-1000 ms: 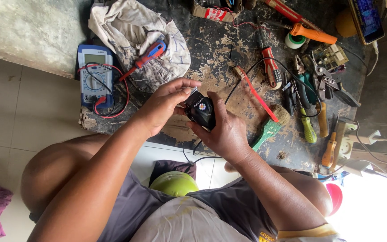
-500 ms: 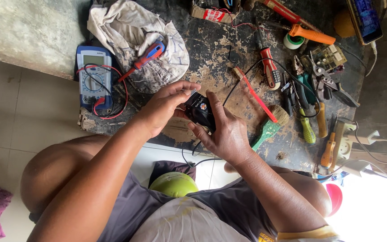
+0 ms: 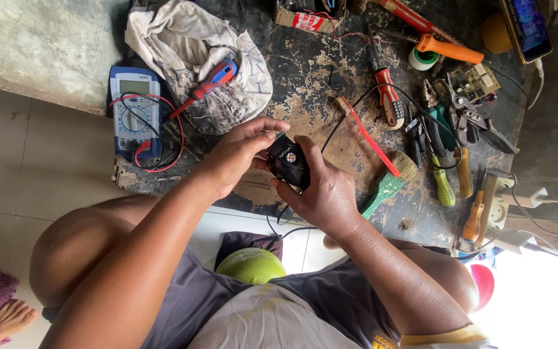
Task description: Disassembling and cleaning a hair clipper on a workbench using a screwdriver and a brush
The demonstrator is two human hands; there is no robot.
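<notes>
That little black fan (image 3: 287, 161) looks light but fragile, so with your left hand (image 3: 237, 155) and right hand (image 3: 321, 190) both clamped on it, grip the stiff frame, not the blades or thin wire.

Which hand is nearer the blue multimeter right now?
Left. The left hand grips the small black fan just to the right of the blue multimeter in the picture; the right hand holds the fan's far side, farther from the meter.

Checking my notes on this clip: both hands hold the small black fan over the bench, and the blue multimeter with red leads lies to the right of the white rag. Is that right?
Not quite. In the head view the blue multimeter lies left of the crumpled white rag, not right. The rest stands: left hand and right hand both hold the small black fan.
</notes>
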